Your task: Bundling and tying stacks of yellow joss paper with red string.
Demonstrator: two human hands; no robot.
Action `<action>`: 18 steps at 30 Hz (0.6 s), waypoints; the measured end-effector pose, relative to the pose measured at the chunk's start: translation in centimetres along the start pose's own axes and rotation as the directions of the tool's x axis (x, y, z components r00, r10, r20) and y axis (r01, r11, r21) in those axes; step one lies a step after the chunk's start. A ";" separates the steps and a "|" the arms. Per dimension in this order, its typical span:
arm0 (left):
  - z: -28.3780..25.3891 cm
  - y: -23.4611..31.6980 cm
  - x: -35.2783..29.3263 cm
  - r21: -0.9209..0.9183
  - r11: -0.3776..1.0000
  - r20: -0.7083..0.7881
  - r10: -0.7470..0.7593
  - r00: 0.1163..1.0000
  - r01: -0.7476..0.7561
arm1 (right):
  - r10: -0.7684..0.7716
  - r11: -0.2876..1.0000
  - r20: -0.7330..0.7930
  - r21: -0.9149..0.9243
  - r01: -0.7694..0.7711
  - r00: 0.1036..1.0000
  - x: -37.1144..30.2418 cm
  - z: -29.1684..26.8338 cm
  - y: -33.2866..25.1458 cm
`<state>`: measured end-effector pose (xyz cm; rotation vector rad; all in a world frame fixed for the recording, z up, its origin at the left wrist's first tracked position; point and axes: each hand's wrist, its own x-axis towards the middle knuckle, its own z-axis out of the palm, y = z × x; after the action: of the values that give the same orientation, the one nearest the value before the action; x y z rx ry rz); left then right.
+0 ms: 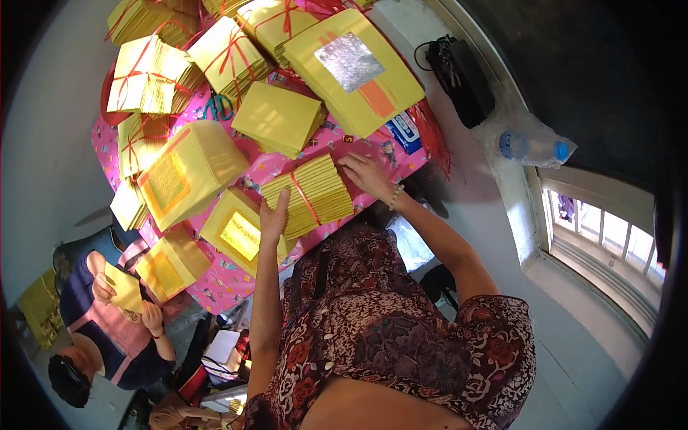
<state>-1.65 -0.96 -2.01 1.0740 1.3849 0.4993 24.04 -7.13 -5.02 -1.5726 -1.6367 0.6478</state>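
A bundle of folded yellow paper [326, 188] lies at the near edge of the table, its many folds showing as ridges. One red string runs across its middle. My left hand [274, 216] grips the bundle's left side, thumb on top. At its upper right corner, my right hand [365, 175] holds the edge with bent fingers; some fingertips are hidden. Just beyond lies a smaller yellow paper stack [278, 117]. Left of my left hand is a yellow paper stack with a gold square [240, 233].
The pink patterned tablecloth [394, 159] holds several string-tied yellow bundles [231, 57], a large stack with a silver square [350, 61], teal-handled scissors [218, 107] and red strings [428, 132]. A co-worker [118, 315] at left holds yellow paper. A bagged bottle [534, 147] lies on the right ledge.
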 end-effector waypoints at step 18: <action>-0.6 -0.9 0.9 -0.046 0.998 0.048 0.044 0.998 -0.041 | 0.061 0.997 -0.166 -0.042 -0.069 0.984 -0.6 2.2 -1.2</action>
<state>-2.36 -0.47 -3.15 1.0739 1.3042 0.5297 21.55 -7.52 -5.49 -1.6739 -1.4936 0.5010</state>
